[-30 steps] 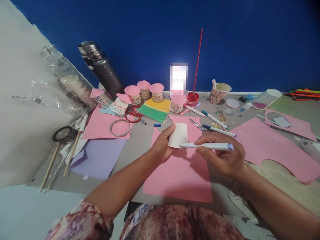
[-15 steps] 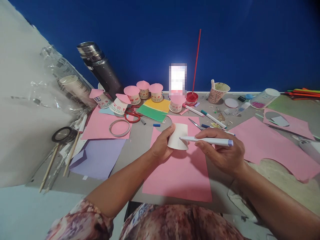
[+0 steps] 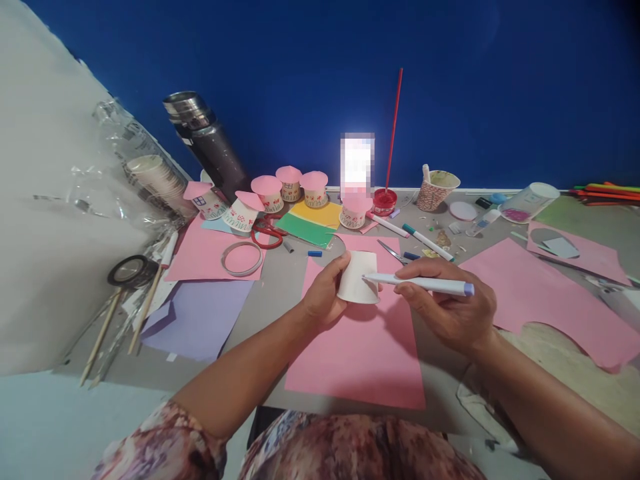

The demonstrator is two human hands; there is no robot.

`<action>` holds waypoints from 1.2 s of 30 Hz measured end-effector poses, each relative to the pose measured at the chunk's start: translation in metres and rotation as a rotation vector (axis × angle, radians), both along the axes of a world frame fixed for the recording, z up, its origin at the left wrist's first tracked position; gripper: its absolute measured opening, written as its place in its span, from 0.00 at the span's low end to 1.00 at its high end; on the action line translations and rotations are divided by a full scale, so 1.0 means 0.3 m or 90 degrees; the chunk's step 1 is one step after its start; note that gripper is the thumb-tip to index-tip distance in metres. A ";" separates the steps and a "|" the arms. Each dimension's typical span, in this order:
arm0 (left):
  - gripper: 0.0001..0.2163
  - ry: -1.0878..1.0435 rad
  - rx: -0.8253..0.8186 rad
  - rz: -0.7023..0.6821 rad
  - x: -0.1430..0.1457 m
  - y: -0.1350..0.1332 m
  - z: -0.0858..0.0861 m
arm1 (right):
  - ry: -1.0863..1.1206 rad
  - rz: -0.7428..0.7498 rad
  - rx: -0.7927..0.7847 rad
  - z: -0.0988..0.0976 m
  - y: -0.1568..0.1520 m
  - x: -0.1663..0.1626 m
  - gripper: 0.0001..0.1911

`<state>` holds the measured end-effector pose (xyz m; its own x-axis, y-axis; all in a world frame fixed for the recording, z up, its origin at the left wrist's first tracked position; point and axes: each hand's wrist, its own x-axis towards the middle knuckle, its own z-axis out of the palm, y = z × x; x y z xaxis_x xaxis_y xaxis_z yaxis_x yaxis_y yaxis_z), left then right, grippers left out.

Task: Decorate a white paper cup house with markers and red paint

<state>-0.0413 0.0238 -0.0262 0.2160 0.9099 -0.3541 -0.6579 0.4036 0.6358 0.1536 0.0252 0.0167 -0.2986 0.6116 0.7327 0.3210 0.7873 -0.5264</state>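
Grips an inverted white paper cup (image 3: 356, 277) in the left hand (image 3: 327, 293), with the thumb at its upper left edge, above a pink paper sheet (image 3: 355, 363). Pinches a lilac-ended white marker (image 3: 430, 285) in the right hand (image 3: 457, 307), apart from the left, with tip at the cup's blank wall; cannot tell whether touching. Shows beyond, left of centre, pink-roofed paper-cup houses (image 3: 315, 191) near red-handled scissors (image 3: 267, 238) and a green paper sheet (image 3: 306, 231). Includes, farther right, a teal-capped marker (image 3: 429, 243) and a patterned paper cup (image 3: 431, 198).
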 end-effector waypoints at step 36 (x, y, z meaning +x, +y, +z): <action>0.21 0.030 0.001 0.024 0.000 -0.004 -0.027 | -0.017 0.074 -0.021 -0.001 -0.007 -0.009 0.08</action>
